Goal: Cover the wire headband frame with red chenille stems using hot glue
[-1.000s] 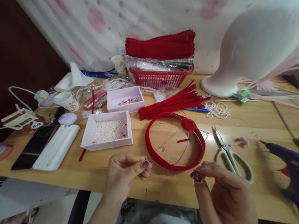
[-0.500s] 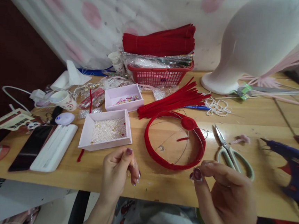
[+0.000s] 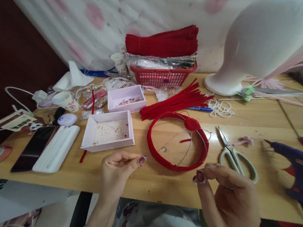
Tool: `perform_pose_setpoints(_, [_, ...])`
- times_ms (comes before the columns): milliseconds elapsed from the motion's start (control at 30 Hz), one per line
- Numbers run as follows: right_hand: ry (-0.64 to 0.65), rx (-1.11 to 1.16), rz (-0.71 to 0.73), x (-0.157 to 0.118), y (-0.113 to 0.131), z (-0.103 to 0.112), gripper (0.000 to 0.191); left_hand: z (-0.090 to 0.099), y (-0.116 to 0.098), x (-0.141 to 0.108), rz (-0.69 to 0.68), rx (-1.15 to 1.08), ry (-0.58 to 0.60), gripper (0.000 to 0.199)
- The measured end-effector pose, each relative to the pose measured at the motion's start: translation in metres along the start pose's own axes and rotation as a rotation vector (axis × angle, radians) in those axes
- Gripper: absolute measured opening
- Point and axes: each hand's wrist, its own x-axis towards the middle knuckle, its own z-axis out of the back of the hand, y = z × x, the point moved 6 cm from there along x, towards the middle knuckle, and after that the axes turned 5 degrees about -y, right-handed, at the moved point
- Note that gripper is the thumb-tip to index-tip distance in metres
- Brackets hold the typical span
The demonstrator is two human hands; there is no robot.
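My left hand (image 3: 118,172) is raised over the table's front part, thumb and forefinger pressed together in a pinch. Anything between those fingertips is too small to make out. Across from it my right hand (image 3: 226,197) also pinches with thumb and forefinger, and what it holds, if anything, does not show. Between and beyond the hands lies a red fuzzy hoop (image 3: 160,160) with a red round disc (image 3: 192,124) on its rim and thin wires across it. Scissors with pale green handles (image 3: 238,163) lie just beyond my right hand.
Left of the hoop stand a white box of small beads (image 3: 90,133) and another box with gems (image 3: 127,106). Red pipe cleaners (image 3: 171,101) lie behind, before a red basket (image 3: 161,79). A blue glue gun (image 3: 295,165) is at right, a white mannequin head (image 3: 253,41) behind.
My left hand has turned, its thumb and forefinger now pointing right toward the hoop in a pinch. The right hand stays nearly still. The view has shifted slightly.
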Motion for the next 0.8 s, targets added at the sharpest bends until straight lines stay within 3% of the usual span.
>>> perform_pose_setpoints(333, [0.099, 0.02, -0.03, -0.005, 0.005, -0.009, 0.041, -0.018, -0.016, -0.015, 0.05, -0.124, 0.137, 0.041])
perform_pose_setpoints(467, [0.172, 0.079, -0.165, -0.007, 0.016, -0.023, 0.029, -0.024, -0.017, -0.018, 0.043, -0.07, 0.188, 0.059])
perform_pose_setpoints(600, [0.33, 0.112, -0.288, -0.002, 0.027, -0.05, 0.014, -0.026, -0.02, -0.021, 0.046, -0.024, 0.171, 0.042])
perform_pose_setpoints(667, [0.352, 0.084, -0.243, 0.003, 0.031, -0.06, 0.017, -0.023, -0.022, -0.023, 0.024, 0.026, 0.142, 0.033])
perform_pose_setpoints(800, [0.267, -0.036, -0.097, 0.011, 0.032, -0.066, 0.023, -0.018, -0.028, -0.03, -0.043, 0.074, 0.125, 0.03])
